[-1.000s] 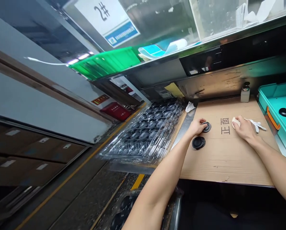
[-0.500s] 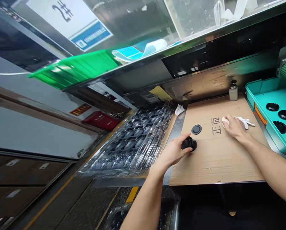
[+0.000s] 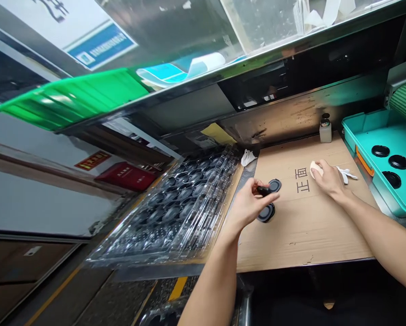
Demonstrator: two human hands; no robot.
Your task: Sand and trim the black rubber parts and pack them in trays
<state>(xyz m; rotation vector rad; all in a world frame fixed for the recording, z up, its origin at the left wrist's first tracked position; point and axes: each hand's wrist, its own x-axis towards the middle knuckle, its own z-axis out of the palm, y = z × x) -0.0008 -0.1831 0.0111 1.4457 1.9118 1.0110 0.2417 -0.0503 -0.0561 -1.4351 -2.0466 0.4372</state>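
Note:
My left hand point(image 3: 248, 201) is over the left part of a cardboard sheet point(image 3: 318, 231), pinching a black round plastic piece point(image 3: 263, 191) seen nearly edge-on. Just below its fingers another black round disc point(image 3: 267, 213) lies on the cardboard. A third black disc point(image 3: 274, 185) rests behind the fingertips. Over on the right, my right hand point(image 3: 328, 180) is closed on a small cream-coloured pad point(image 3: 316, 170), whose material I cannot make out. A white glove point(image 3: 347, 174) lies beside that hand, partly hidden by it.
Clear plastic trays point(image 3: 176, 203) with black round parts are stacked at left. A teal bin point(image 3: 402, 194) with several black discs stands at right. A small bottle point(image 3: 325, 131) is at the back. A metal shelf carrying a green bin point(image 3: 77, 97) hangs above.
My left hand has lifted a black piece off the other black disc, which now shows its face on the cardboard. My right hand keeps the pad in nearly the same spot. The view has shifted slightly.

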